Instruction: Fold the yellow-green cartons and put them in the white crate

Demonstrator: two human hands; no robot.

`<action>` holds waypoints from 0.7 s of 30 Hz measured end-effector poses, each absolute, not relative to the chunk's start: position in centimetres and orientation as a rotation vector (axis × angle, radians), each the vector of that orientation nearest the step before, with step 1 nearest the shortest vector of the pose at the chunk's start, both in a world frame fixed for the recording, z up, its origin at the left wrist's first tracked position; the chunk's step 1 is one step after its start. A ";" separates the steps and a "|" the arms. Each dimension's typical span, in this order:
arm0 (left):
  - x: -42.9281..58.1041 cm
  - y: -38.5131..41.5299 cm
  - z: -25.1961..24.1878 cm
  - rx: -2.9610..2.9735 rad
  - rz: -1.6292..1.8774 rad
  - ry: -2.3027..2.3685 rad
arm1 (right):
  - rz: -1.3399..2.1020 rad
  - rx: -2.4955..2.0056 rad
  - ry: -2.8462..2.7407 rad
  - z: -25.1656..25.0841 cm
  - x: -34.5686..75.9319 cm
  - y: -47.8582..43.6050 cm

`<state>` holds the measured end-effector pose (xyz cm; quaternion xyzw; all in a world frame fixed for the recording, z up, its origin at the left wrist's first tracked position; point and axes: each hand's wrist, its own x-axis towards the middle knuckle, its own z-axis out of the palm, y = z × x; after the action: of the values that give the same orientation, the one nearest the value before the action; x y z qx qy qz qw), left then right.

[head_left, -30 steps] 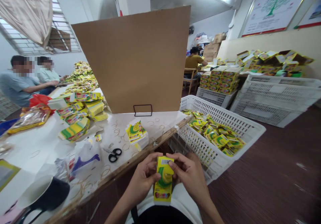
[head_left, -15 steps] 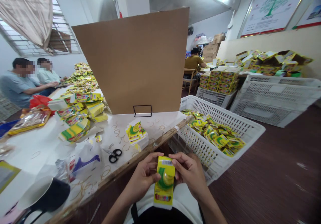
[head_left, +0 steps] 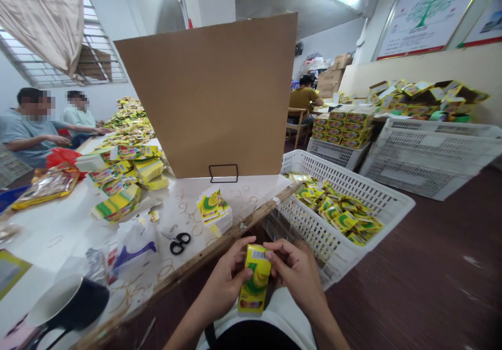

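Between my two hands, above my lap, is a small yellow and green printed carton (head_left: 254, 282) with a barcode near its top. My left hand (head_left: 231, 271) grips its left edge, thumb on the front face. My right hand (head_left: 292, 266) pinches the upper right corner, its thumb near the barcode. The carton looks partly squared out, with a side face showing. On the table ahead lies a small stack of matching flat cartons (head_left: 215, 211). Black-handled scissors (head_left: 180, 243) rest to the left of that stack.
At my right a white plastic basket (head_left: 353, 182) holds many yellow packets. A brown cardboard panel (head_left: 212, 99) stands upright on the table. To the left are bundles of cartons (head_left: 117, 198) and a dark mug (head_left: 74, 303). A wooden strip (head_left: 231, 237) edges the table. Several people sit farther off.
The carton has gone from flatter to more box-like, with a side now visible, and its lower end has shifted slightly left and up. Both hands keep their hold. The people at left have moved their arms.
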<state>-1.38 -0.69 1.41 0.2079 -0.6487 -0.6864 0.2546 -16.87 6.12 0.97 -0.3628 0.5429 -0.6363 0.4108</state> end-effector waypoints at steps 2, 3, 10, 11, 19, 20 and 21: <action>-1.5 -0.4 1.1 0.529 -1.880 -1.713 | -1.644 -0.950 1.425 1.2 -16.8 6.1; -1.6 -0.3 0.9 0.519 -1.884 -1.690 | -1.663 -0.965 1.446 1.2 -16.7 6.1; -2.0 -0.6 -0.1 0.539 -1.890 -1.660 | -1.677 -0.934 1.420 0.3 -17.0 6.2; -1.9 -0.7 0.0 0.545 -1.886 -1.660 | -1.677 -0.922 1.420 0.3 -17.1 6.2; -1.5 -0.6 0.7 0.745 -1.575 -1.685 | -1.621 -1.059 1.483 -0.1 -16.6 6.1; -1.7 -0.5 0.7 0.774 -1.515 -1.700 | -1.647 -1.097 1.504 -0.6 -16.3 6.0; -1.9 -0.4 0.5 0.796 -1.460 -1.713 | -1.678 -1.139 1.526 -1.0 -16.0 5.8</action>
<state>-1.86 -0.42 0.52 0.3100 -0.6672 -0.5686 0.3680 -15.98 5.85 -1.05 -0.4283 0.5741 -0.6314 0.2972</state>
